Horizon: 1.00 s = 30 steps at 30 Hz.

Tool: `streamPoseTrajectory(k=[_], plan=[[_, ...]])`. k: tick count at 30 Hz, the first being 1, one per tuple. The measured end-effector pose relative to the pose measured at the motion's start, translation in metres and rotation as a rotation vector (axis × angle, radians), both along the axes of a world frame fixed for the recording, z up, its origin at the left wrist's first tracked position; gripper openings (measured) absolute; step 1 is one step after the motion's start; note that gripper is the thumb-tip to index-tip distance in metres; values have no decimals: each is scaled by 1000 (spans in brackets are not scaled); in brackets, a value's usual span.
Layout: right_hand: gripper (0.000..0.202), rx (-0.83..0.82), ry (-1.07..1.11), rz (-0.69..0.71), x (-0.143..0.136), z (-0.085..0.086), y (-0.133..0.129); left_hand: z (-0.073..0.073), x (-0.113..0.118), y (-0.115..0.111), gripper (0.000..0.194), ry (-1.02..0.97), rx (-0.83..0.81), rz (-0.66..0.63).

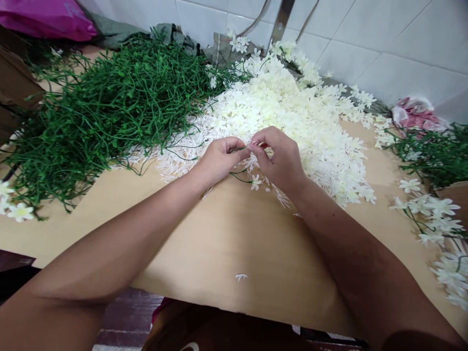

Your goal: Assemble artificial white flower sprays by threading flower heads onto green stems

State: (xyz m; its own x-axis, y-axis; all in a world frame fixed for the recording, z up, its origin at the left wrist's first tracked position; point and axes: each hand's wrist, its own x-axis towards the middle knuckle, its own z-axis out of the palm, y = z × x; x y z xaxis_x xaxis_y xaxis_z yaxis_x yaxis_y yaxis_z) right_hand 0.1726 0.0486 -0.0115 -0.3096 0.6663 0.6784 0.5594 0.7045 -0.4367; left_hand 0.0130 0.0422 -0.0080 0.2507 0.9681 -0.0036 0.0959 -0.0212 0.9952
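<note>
My left hand (223,158) is closed in a pinch on a green plastic flower stem (239,173), whose thin branch curves out below the fingers. Fingertips of my right hand (281,158) meet those of the left and are pinched together. Something small and pale may be between them, but it is too small to make out. Just under the hands lies a small white artificial flower (256,183). Behind them spreads a large heap of white and cream artificial petals (278,105), with white stamens (183,151) at its left side.
A big pile of green plastic stems (120,102) covers the left of the cardboard-topped table (219,243). Assembled white flower sprays (435,209) lie at the right edge. A pink bag (47,19) sits back left, and a tiled wall (395,39) bounds the back.
</note>
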Motion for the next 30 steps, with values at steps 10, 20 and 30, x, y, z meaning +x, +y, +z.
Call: streamPoseTrajectory(k=[10, 20, 30], plan=[[21, -536, 343, 176, 6, 0, 6, 0, 0, 2, 29, -13, 32, 21], [35, -629, 530, 226, 3, -4, 10, 6, 1, -3, 8, -8, 43, -61], [40, -835, 683, 305, 10, 1, 12, 3, 0, 2, 18, -17, 19, -95]])
